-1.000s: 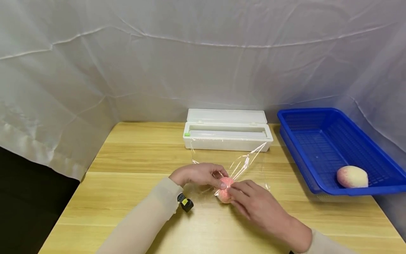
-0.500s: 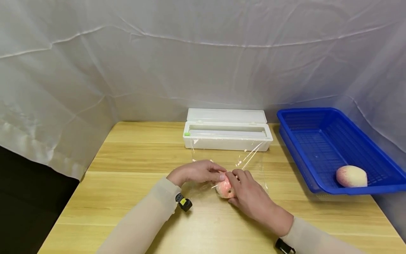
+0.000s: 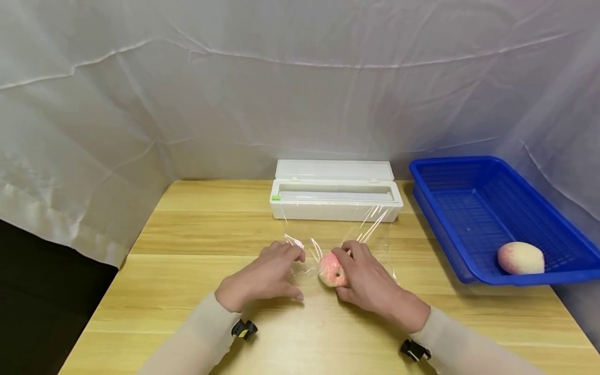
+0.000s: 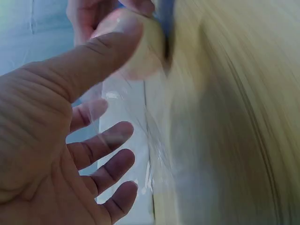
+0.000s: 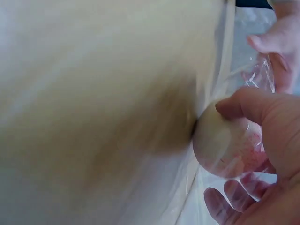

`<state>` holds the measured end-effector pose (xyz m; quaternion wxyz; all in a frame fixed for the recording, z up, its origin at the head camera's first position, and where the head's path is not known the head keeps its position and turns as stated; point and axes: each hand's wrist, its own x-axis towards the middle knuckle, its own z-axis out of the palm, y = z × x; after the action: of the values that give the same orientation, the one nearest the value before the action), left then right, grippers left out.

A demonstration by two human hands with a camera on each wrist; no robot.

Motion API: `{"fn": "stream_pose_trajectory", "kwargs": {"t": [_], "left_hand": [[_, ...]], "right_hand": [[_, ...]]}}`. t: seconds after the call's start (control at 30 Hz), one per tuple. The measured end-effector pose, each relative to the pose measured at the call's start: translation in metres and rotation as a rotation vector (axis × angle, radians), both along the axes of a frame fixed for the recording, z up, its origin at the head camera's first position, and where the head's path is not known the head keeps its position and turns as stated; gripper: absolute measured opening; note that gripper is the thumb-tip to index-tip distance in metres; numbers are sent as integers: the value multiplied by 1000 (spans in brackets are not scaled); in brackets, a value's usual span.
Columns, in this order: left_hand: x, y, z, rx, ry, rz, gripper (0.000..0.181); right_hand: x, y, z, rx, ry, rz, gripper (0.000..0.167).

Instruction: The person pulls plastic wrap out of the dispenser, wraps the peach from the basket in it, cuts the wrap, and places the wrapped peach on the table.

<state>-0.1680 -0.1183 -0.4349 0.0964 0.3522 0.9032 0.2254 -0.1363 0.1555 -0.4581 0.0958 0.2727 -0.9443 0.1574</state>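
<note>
My right hand (image 3: 372, 284) grips a pink and cream peach (image 3: 331, 271) from its right side, thumb in front and fingers over the back. Clear cling film (image 3: 300, 234) lies partly round the peach, and a dark hollow shows on the near side of the fruit. Left of it, my left hand (image 3: 264, 276) is spread with thumb and fingers apart, holding nothing. In the left wrist view, film hangs close by the fingers; whether they touch it I cannot tell. The film runs back to a white cling film box (image 3: 335, 211) with its lid raised.
A blue basket (image 3: 440, 229) stands at the right, with a second peach (image 3: 521, 258) in its near end. A green piece (image 3: 276, 198) sits at the box's left front edge. Pale cloth (image 3: 300, 104) hangs behind the wooden table (image 3: 187, 245).
My left hand has come off the peach and moved left, its fingers spreading. The right hand has reached further round the peach, which has turned so its hollow shows.
</note>
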Motion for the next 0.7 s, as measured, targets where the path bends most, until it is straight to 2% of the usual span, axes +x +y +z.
{"fn": "stream_pose_trajectory", "kwargs": {"t": [0.07, 0.17, 0.37, 0.47, 0.53, 0.57, 0.63, 0.7], "left_hand": [[-2, -7, -2, 13, 21, 4, 44], [-9, -19, -3, 57, 2, 23, 17], [-21, -37, 2, 97, -130, 115, 10], [-23, -45, 7, 74, -148, 165, 9], [-23, -47, 11, 45, -103, 205, 9], [-22, -46, 14, 29, -54, 223, 8], [-19, -37, 20, 16, 72, 230, 9], [-14, -21, 25, 26, 220, 183, 14]], "right_hand": [[-4, 1, 3, 9, -17, 13, 74], [-11, 4, 7, 23, -48, 34, 73], [-26, 6, 17, 21, -151, 79, 68], [-33, 6, 19, 7, -225, 84, 69], [-37, 7, 20, -14, -287, 83, 70], [-38, 7, 21, -24, -308, 86, 70], [-41, 9, 22, -35, -347, 85, 71], [-43, 10, 22, -36, -366, 86, 71]]}}
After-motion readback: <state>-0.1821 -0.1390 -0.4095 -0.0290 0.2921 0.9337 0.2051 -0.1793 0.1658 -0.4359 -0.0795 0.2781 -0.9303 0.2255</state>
